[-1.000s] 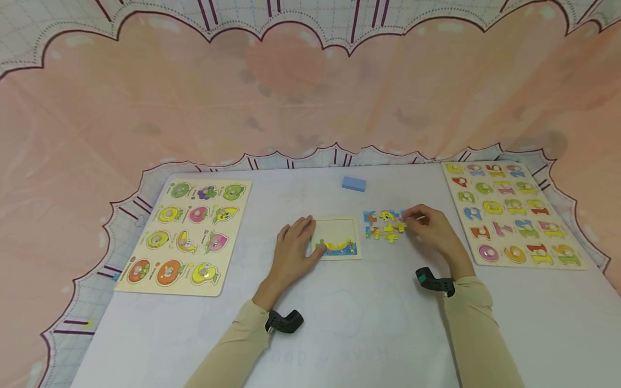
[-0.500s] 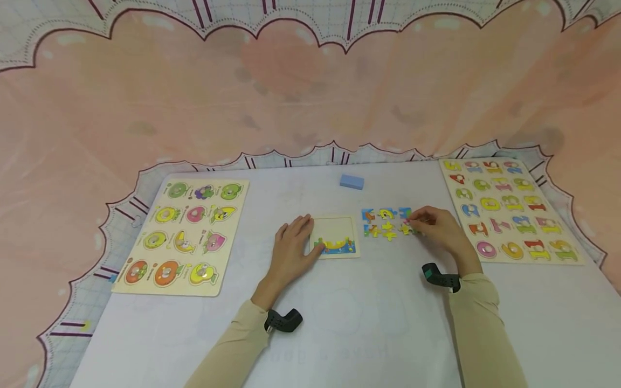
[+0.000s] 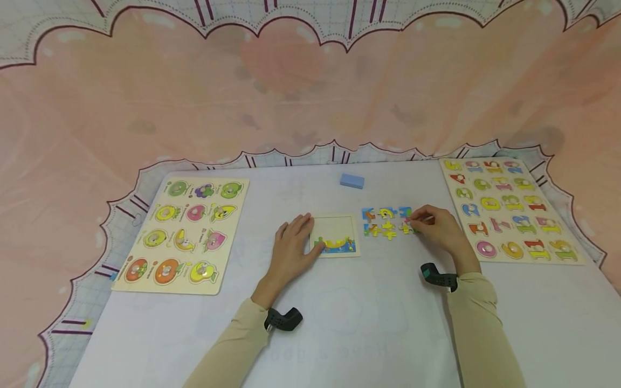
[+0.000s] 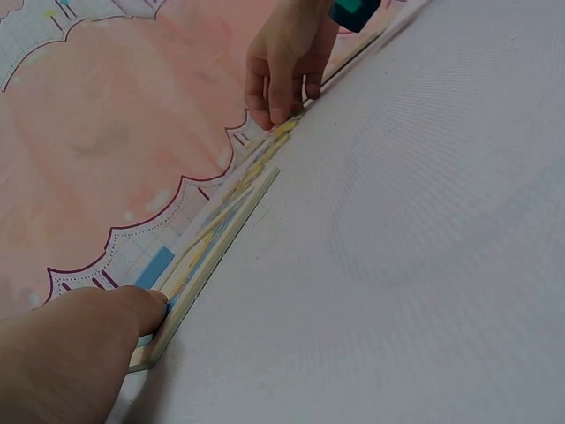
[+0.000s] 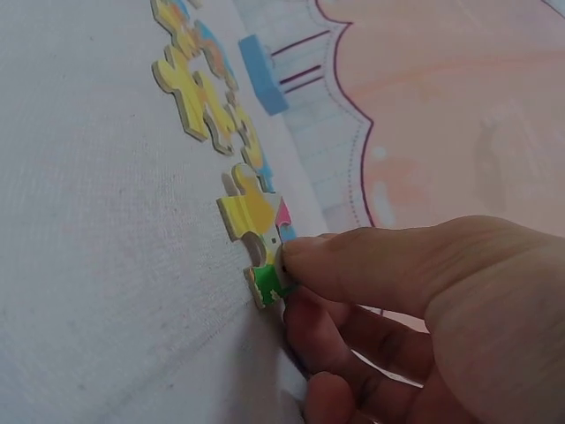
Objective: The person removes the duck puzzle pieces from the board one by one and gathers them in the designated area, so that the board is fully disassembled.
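The left hand (image 3: pixel 292 247) lies, fingers extended, on the left edge of a pale rectangular wooden puzzle tray (image 3: pixel 335 226); over on the right, I see the right hand (image 3: pixel 440 229) pinching a flat yellow-and-green jigsaw piece (image 5: pixel 262 216) beside multicoloured loose pieces (image 3: pixel 386 213).

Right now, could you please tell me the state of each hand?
Left hand: open, resting on the puzzle frame.
Right hand: closed, pinching a puzzle piece by its edge.
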Tool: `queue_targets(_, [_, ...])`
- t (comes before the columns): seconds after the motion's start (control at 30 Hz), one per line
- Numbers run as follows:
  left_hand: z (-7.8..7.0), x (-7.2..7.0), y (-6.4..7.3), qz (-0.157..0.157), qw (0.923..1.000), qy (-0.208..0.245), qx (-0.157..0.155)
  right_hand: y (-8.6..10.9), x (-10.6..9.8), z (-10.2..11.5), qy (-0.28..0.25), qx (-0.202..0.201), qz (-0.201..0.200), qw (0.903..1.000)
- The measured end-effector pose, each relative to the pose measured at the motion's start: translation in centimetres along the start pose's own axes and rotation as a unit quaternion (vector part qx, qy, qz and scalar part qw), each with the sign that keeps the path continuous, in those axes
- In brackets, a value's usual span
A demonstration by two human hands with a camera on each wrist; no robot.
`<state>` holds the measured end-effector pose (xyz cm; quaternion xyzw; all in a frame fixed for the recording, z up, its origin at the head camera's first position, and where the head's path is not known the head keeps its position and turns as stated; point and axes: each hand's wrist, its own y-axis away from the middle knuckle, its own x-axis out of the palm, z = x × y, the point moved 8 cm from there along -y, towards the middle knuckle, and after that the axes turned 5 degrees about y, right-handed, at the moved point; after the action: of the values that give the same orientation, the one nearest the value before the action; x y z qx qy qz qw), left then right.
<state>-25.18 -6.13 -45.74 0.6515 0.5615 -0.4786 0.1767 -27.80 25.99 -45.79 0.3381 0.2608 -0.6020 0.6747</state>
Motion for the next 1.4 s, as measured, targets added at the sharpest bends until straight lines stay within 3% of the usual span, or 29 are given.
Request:
queue_targets(0.3, [0.0,-0.2,-0.2,-0.008,1.0000,0.004,0.004,-0.2,-0.1,0.3,0.014,-0.008,-0.012,0.9998])
queue_targets(0.57, [0.0,-0.3,-0.3,0.002,1.0000,0.007,0.004,-0.1,-0.6,1.8,-0.002,-0.040,-0.087,0.9954])
queue_targets(0.67, [-0.1,-0.4,-0.3,0.006,0.9999,0.005,0.009,-0.4,0.1,3.1,-0.024,-0.059,-0.092,0.9937])
queue_targets(0.87, [0.1,0.0,-0.2,0.049,0.9984,-0.011,0.024,-0.3,3.1,6.9,-0.050,-0.099,-0.041,0.9930])
queue_targets(1.07, [0.6,0.2,0.0,0.087,0.9949,-0.027,0.043,0.6,6.3,11.4,-0.076,-0.172,0.011,0.9821])
queue_targets(1.3, [0.7,0.2,0.1,0.082,0.9951,-0.025,0.048,2.0,10.5,15.0,-0.077,-0.225,0.097,0.9663])
queue_targets(1.4, [0.7,0.3,0.2,0.083,0.9952,-0.024,0.046,2.3,11.6,15.6,-0.058,-0.229,0.113,0.9652])
